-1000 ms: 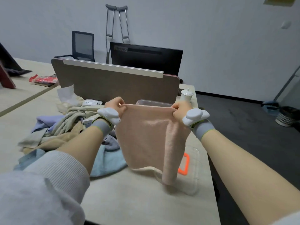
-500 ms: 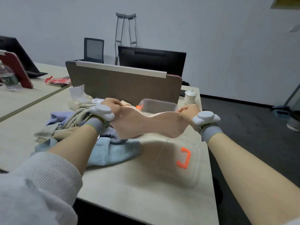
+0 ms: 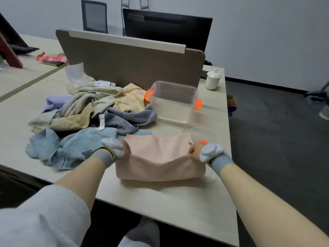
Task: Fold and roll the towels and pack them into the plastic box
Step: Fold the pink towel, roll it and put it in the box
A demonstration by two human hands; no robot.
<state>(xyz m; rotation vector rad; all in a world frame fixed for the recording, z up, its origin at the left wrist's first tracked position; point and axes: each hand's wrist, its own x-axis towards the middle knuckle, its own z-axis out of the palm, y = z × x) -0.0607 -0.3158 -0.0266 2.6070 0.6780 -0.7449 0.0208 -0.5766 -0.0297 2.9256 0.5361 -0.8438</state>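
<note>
Pink towel point(image 3: 160, 157) draped on desk point(image 3: 169, 202) edge, near clear plastic box point(image 3: 173, 102). Left hand point(image 3: 122, 150) and right hand point(image 3: 195, 150) pinch its upper corners. Keep fold edge taut, align corners, press flat before rolling.

Soft, even indoor light from overhead, rather dim and cool. A faint shadow lies on the tabletop point(image 3: 178, 202) under the folded pink towel point(image 3: 160, 163), near the front edge. Wide-angle bending curves the picture's borders. Slight motion blur softens the clear plastic box point(image 3: 173, 102).
</note>
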